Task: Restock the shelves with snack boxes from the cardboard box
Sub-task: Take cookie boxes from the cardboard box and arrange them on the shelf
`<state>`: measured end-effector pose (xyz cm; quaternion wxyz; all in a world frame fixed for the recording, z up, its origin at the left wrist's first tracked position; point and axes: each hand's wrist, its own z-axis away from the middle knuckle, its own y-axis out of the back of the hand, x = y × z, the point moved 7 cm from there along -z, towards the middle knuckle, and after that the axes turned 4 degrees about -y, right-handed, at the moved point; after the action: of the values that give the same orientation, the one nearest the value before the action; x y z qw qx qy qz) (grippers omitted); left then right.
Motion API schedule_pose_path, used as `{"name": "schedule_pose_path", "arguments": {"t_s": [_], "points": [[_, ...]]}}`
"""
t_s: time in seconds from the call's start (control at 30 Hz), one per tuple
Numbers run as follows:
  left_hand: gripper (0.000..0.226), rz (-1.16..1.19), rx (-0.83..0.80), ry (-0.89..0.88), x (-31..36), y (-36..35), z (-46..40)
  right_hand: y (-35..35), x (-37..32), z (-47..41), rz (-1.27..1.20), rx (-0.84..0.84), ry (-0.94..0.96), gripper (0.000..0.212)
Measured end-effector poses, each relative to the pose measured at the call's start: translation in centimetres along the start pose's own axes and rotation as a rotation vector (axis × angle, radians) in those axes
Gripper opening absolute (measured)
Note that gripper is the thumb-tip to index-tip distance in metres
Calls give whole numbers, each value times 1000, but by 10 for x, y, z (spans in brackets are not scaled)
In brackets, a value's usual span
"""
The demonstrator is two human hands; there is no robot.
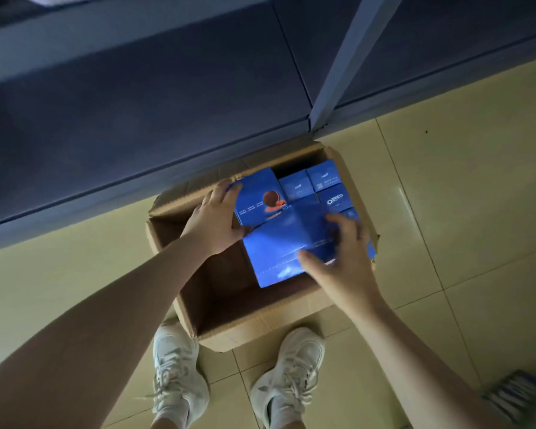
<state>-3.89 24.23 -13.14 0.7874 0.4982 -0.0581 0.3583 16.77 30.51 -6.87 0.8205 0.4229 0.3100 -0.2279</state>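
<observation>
An open cardboard box (229, 323) stands on the floor in front of my feet. Inside it are several blue snack boxes (328, 184), packed at the far right. My left hand (215, 218) grips the left edge of one blue snack box (260, 196) that shows a cookie picture. My right hand (342, 258) is closed on a larger-looking blue snack box (276, 252) lying tilted across the near right of the carton, thumb on its top face. The left half of the carton shows its bare brown bottom.
A dark blue shelf board (136, 119) runs across the top of the view, just beyond the carton, with a grey upright post (338, 72) at the right. Beige floor tiles (461, 196) surround the carton. My white sneakers (177, 376) stand at the near edge. A blurred striped object (514, 394) lies at the bottom right.
</observation>
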Motion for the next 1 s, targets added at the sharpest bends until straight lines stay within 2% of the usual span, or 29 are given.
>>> {"name": "schedule_pose_path", "arguments": {"t_s": [0.1,0.23,0.33,0.43,0.5,0.57,0.67,0.73,0.8,0.9,1.0], "points": [[96,-15,78,30,5,-7,-12,33,3,-15,-141,49,-12,71],[100,-110,197,33,6,-15,-17,44,1,-28,-79,160,13,74],[97,-165,207,14,0,-16,-20,38,-14,-28,233,239,60,89],[95,-213,191,-1,-6,-12,-22,20,-28,-23,676,172,132,113],[96,-221,166,-29,-10,-8,-22,10,-37,-22,859,125,233,124],[97,-167,136,-50,-14,-3,-17,3,-41,-25,940,35,340,129],[93,-43,122,-37,-27,8,-3,-4,-39,-34,990,-202,474,130],[89,18,131,-3,-36,14,9,-8,-41,-36,1023,-261,558,116],[92,121,165,79,-44,19,23,-11,-49,-37,1037,-221,594,102],[89,316,226,207,-44,27,45,-10,-56,-36,1026,-179,522,87],[86,606,254,257,-32,43,69,-1,-57,-30,917,-224,360,92]]}}
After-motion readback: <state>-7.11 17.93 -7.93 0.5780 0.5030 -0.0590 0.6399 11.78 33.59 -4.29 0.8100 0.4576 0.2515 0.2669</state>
